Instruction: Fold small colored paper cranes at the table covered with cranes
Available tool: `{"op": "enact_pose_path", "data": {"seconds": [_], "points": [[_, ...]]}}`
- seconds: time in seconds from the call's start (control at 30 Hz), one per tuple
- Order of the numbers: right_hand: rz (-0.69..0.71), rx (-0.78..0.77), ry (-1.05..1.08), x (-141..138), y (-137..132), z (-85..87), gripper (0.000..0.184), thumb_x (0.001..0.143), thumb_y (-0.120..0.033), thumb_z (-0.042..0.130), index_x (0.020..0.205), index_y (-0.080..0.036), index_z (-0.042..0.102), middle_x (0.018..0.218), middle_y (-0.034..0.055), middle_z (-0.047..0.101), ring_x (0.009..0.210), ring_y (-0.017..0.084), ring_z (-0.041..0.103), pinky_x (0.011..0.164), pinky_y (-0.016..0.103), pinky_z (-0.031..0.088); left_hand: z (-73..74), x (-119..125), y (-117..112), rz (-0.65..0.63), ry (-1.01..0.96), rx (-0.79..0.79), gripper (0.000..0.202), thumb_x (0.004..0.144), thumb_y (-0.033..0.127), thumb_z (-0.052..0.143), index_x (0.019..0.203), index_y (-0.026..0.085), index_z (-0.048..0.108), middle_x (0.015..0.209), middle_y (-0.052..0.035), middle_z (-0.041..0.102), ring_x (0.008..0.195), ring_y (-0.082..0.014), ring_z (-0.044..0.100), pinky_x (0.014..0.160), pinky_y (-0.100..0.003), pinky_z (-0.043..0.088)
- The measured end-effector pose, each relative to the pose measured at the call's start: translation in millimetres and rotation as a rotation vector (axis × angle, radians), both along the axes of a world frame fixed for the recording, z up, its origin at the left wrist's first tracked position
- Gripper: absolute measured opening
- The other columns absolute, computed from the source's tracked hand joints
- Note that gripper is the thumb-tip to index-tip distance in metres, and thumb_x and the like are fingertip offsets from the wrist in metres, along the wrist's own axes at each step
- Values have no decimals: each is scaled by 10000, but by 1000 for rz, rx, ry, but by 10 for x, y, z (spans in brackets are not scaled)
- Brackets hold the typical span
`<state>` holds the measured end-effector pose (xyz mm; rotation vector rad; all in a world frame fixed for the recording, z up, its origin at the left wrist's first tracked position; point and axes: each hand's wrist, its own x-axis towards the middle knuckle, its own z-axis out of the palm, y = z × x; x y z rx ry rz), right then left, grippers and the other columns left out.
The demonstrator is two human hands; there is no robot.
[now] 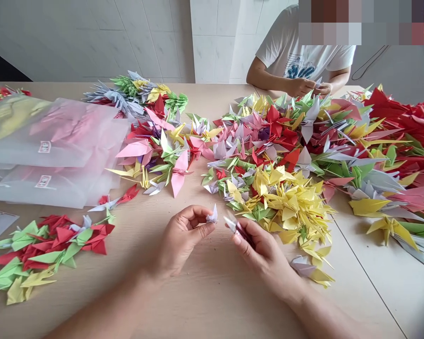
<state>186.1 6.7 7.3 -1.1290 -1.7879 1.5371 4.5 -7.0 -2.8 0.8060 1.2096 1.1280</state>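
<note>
My left hand [183, 235] pinches a small pale lilac folded paper piece [212, 217] between thumb and forefinger, just above the wooden table [212, 292]. My right hand [259, 247] is closed round a thin dark red tool with a shiny tip [233, 225], which points at the lilac piece a few centimetres away. Both hands hover in front of a big heap of paper cranes [289, 155]; its yellow part [293, 202] lies closest to my right hand.
Frosted plastic bags [49, 150] lie stacked at the left. A small cluster of red and green cranes [45, 245] sits at the near left. Across the table a person in a white shirt [297, 56] handles paper with both hands [311, 87]. More cranes [137, 94] lie at the back.
</note>
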Motion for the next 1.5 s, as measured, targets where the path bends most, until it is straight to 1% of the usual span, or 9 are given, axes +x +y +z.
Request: {"op": "enact_pose_path", "data": {"seconds": [0.07, 0.13, 0.3, 0.5, 0.67, 0.87, 1.1, 1.37, 1.5], "points": [[82, 0, -46, -9, 1, -15, 226, 911, -382, 434, 784, -196, 425, 662, -41, 344, 590, 112, 312, 522, 227, 267, -11, -9, -2, 16, 27, 25, 145, 730, 221, 693, 838, 195, 599, 810, 33, 628, 792, -92, 562, 737, -192, 438], [131, 26, -111, -19, -3, -26, 229, 918, -358, 421, 754, -200, 395, 639, -47, 341, 564, 109, 308, 507, 229, 250, -11, -15, -3, 25, 56, 46, 139, 735, 225, 689, 837, 204, 596, 801, 40, 627, 780, -91, 569, 727, -193, 444], [178, 143, -255, -30, -21, -39, 226, 936, -339, 353, 758, -204, 386, 641, -35, 396, 546, 118, 340, 512, 238, 260, -7, -19, 1, 29, 78, 64, 118, 752, 223, 669, 843, 205, 596, 804, 46, 608, 781, -86, 565, 718, -185, 448], [145, 175, -314, -30, -7, -66, 243, 935, -339, 345, 734, -208, 381, 638, -28, 419, 552, 128, 364, 518, 241, 279, -37, -15, -12, 18, 89, 36, 182, 742, 229, 679, 912, 215, 613, 824, 37, 635, 795, -86, 574, 721, -173, 450], [130, 175, -342, -30, -1, -75, 245, 935, -345, 346, 735, -208, 384, 630, -33, 408, 545, 126, 352, 514, 241, 272, -28, -14, -17, 25, 81, 28, 198, 732, 231, 688, 920, 219, 628, 843, 31, 648, 815, -93, 583, 742, -177, 453], [136, 167, -332, -28, -5, -81, 250, 934, -344, 343, 724, -210, 361, 635, -34, 402, 550, 125, 352, 515, 240, 276, -11, -12, -24, -4, 106, 19, 204, 748, 240, 670, 948, 232, 635, 864, 29, 657, 813, -94, 588, 743, -177, 456], [135, 180, -326, -34, 1, -79, 259, 933, -340, 352, 708, -211, 348, 623, -40, 392, 541, 120, 342, 507, 235, 270, -18, -12, -37, -14, 108, 32, 201, 748, 228, 665, 947, 223, 635, 852, 24, 656, 821, -103, 590, 759, -187, 460], [128, 184, -332, -29, -3, -69, 261, 935, -334, 356, 708, -205, 376, 617, -38, 403, 537, 116, 348, 500, 228, 279, 1, -6, -27, -23, 106, 26, 203, 746, 218, 664, 946, 203, 635, 860, 5, 659, 822, -119, 595, 757, -208, 467], [133, 185, -322, -32, 0, -68, 271, 940, -355, 345, 726, -200, 406, 619, -32, 413, 538, 119, 363, 499, 229, 283, 9, -3, -23, -18, 99, 22, 195, 742, 212, 667, 935, 204, 638, 854, 7, 661, 819, -118, 595, 758, -208, 467]]}}
